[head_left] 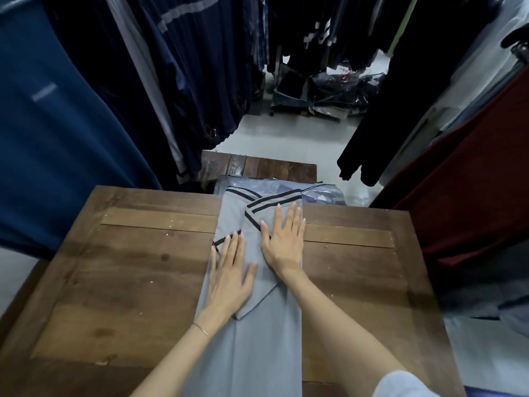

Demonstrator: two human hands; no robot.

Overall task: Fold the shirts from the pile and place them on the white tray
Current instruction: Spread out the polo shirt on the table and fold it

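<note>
- The grey shirt [257, 333] lies in a long narrow strip down the middle of the wooden table [128, 282], running from the far edge toward me, with both sleeves folded inward and crossing near the top.
- My left hand [229, 279] rests flat on the shirt's left side, fingers spread and pointing away from me, palm down; it grips nothing and only presses the cloth.
- My right hand [283, 239] lies flat as well, a little farther from me than the left, on the folded sleeve at the shirt's right side, fingers straight and slightly fanned, holding nothing.
- The striped cuffs [269, 203] with dark bands sit just beyond my right fingertips, crossing one another.
- A thin bracelet [201, 329] circles my left wrist.
- Past the table's far edge lies a stack of garments in clear plastic [323, 193] on a lower wooden bench [257, 167].
- Hanging clothes [86, 96] crowd both sides, blue and navy to my left, dark and red to my right.
- I cannot see a white tray anywhere.
</note>
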